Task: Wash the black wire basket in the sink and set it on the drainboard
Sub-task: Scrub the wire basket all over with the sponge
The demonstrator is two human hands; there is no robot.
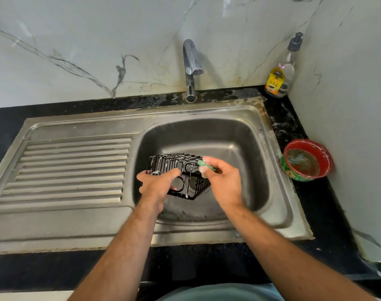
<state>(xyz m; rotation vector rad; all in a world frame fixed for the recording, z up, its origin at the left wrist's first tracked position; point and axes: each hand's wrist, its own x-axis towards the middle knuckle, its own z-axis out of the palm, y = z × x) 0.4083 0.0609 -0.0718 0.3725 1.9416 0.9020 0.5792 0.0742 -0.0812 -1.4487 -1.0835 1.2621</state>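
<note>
A ribbed steel drainboard [72,170] lies bare at the left of the dark desk [5,127], joined to the sink [259,135] on its right. Over the sink bowl, a person's left hand [158,184] grips the near left end of the black wire basket [180,170], fingers curled round its wires and thumb on top, holding it tilted above the bottom of the bowl. White suds cling to the wires and drip from the lower edge. At the basket's right end, the right hand [223,181] pinches a green scrub pad [204,167] between soapy fingers and thumb, the pad pressed against the upper right corner of the basket. The two hands are close together, one at each end of the basket, both forearms reaching in from the near edge. Behind the bowl, a chrome tap [191,68] rises from the desk against the marble wall. In the right corner stands a bottle of dishwash gel [281,70], and nearer, just beside the sink's right rim, a red bowl [306,159] of murky liquid.
</note>
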